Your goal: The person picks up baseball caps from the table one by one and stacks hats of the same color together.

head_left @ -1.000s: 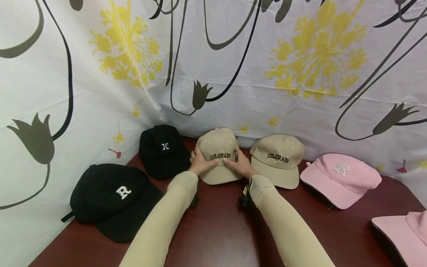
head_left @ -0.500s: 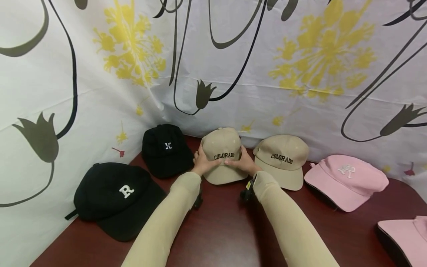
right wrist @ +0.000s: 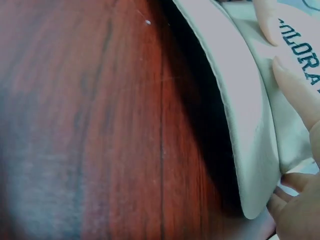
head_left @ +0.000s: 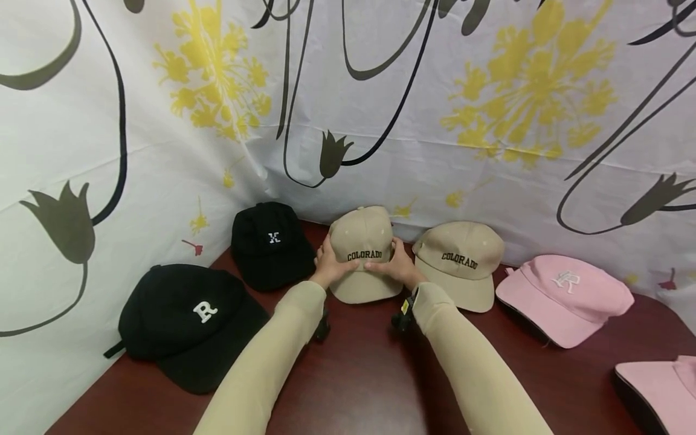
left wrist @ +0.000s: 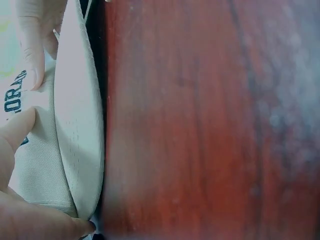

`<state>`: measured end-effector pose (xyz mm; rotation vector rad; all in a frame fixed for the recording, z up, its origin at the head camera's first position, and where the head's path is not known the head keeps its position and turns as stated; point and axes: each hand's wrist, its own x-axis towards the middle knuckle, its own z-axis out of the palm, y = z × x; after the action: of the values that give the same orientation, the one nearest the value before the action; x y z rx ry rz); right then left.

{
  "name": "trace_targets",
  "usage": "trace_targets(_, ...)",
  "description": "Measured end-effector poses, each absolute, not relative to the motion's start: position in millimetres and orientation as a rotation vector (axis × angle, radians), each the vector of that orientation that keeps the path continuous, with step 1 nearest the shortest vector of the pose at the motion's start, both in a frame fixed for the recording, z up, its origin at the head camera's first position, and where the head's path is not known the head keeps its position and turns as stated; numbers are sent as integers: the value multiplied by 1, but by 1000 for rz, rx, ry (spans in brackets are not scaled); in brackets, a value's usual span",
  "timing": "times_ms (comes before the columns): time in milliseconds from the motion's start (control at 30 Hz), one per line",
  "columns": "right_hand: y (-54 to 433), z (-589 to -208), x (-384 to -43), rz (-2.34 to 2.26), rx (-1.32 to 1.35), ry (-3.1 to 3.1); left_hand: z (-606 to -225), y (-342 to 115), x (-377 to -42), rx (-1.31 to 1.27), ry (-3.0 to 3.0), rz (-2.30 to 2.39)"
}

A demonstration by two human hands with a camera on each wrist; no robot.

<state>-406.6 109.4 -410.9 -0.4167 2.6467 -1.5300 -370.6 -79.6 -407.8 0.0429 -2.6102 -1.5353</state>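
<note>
Getting held from both sides, the middle beige cap (head_left: 361,232) is filling the left grip (head_left: 327,266) and right grip (head_left: 401,267), thumbs (head_left: 348,265) pressing its front. I'd be going light and even so nothing's denting. It's sitting between a black cap (head_left: 269,260) and a second beige cap (head_left: 467,241), toward the back of the table (head_left: 348,380).

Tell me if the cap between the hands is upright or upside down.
Upright: the held cap shows its crown on top, COLORADO lettering reading normally above the brim.

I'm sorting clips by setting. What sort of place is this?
Probably a tabletop corner set up for recording or display: a reddish table, flower-printed cloth hanging behind it, and black, beige and pink caps laid out in an arc.
</note>
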Motion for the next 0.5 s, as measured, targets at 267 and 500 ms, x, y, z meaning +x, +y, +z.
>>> trace_targets(267, 109, -402, -397, -1496, -404, 2780, -397, -77, -364, -21, -2556, -1532)
trace_targets(500, 111, -384, -381, -1520, -410, 2807, -377, -75, -351, -40, -2545, -1545)
